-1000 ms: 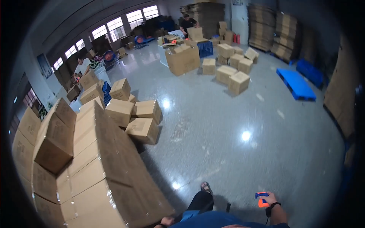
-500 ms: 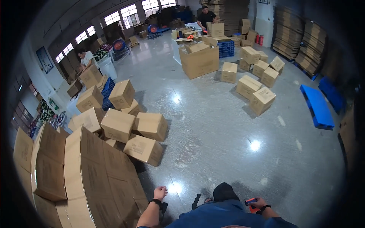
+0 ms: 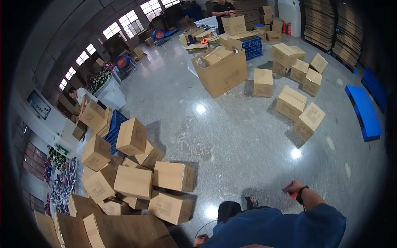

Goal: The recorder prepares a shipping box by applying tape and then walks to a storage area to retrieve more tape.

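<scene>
My right hand [image 3: 295,187], with a dark band at the wrist, is out over the floor to the right. Its fingers are wrapped round a small red and dark handheld tool [image 3: 293,195], whose exact kind I cannot make out. My left hand [image 3: 201,240] hangs low at the bottom edge, only partly visible, and its fingers are unclear. A thin dark curved line shows beside it. Nearest to this hand are taped cardboard boxes, among them a tilted one [image 3: 170,207] and the stacked row [image 3: 136,229] at the lower left.
More cartons [image 3: 133,182] lie heaped on the left by a blue crate [image 3: 116,129]. A large open carton [image 3: 223,74] stands ahead, with loose boxes [image 3: 290,102] to its right. Blue pallets [image 3: 364,113] are far right. One person [image 3: 223,10] works behind the large carton, another [image 3: 82,98] at left.
My view has turned left and moved forward. The right hand has swung forward with the red and dark tool; the left hand has dropped back toward the bottom edge. The distant people have shifted posture.
</scene>
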A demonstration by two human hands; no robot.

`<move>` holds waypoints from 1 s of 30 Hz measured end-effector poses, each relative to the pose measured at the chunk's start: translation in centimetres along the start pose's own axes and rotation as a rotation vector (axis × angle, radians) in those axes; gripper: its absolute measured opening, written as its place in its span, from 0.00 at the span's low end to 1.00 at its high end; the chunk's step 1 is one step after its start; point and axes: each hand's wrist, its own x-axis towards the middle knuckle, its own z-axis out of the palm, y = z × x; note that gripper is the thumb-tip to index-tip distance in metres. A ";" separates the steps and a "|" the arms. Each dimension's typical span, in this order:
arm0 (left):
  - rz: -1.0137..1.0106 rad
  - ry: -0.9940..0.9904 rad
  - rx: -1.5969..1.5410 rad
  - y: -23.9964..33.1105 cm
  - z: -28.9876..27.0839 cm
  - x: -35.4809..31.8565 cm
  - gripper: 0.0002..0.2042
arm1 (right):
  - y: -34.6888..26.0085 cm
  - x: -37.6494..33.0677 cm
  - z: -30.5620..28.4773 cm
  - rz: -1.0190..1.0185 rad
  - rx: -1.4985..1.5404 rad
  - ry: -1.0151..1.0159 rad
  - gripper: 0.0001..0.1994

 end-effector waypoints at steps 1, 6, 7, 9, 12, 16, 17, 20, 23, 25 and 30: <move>0.006 0.007 0.001 3.1 0.0 2.2 0.09 | -1.3 5.7 -2.1 -0.082 -0.106 0.015 0.17; 0.032 0.155 -0.068 16.8 -2.6 13.1 0.08 | -21.1 23.8 -7.6 -0.320 -0.375 0.257 0.38; 0.041 0.200 -0.084 19.8 -4.0 15.5 0.08 | -26.3 26.1 -7.8 -0.376 -0.340 0.325 0.39; 0.050 0.285 -0.096 25.5 -8.5 18.8 0.08 | -33.3 29.7 -7.5 -0.340 -0.252 0.293 0.40; 0.074 0.381 -0.113 35.2 -13.9 23.9 0.08 | -41.0 33.3 -6.1 -0.299 -0.342 0.277 0.42; 0.021 0.268 -0.337 45.8 -24.1 35.1 0.06 | -49.0 41.2 -5.7 -0.310 -0.345 0.064 0.41; 0.042 0.361 -0.356 50.3 -26.5 38.1 0.08 | -50.2 42.6 -5.6 -0.224 -0.189 0.028 0.39; 0.152 0.478 -0.236 66.6 -33.0 44.1 0.14 | -52.4 49.6 -4.9 0.025 -0.132 0.139 0.32; 0.206 0.551 -0.265 76.2 -38.2 51.5 0.15 | -58.1 56.6 -4.8 0.209 -0.103 0.245 0.31; 0.234 0.598 -0.408 80.1 -39.5 56.4 0.09 | -62.9 62.4 -4.8 0.262 -0.131 0.295 0.31; -0.178 0.321 -0.345 84.0 -42.4 63.4 0.11 | -83.4 77.2 -9.7 0.154 -0.141 0.337 0.31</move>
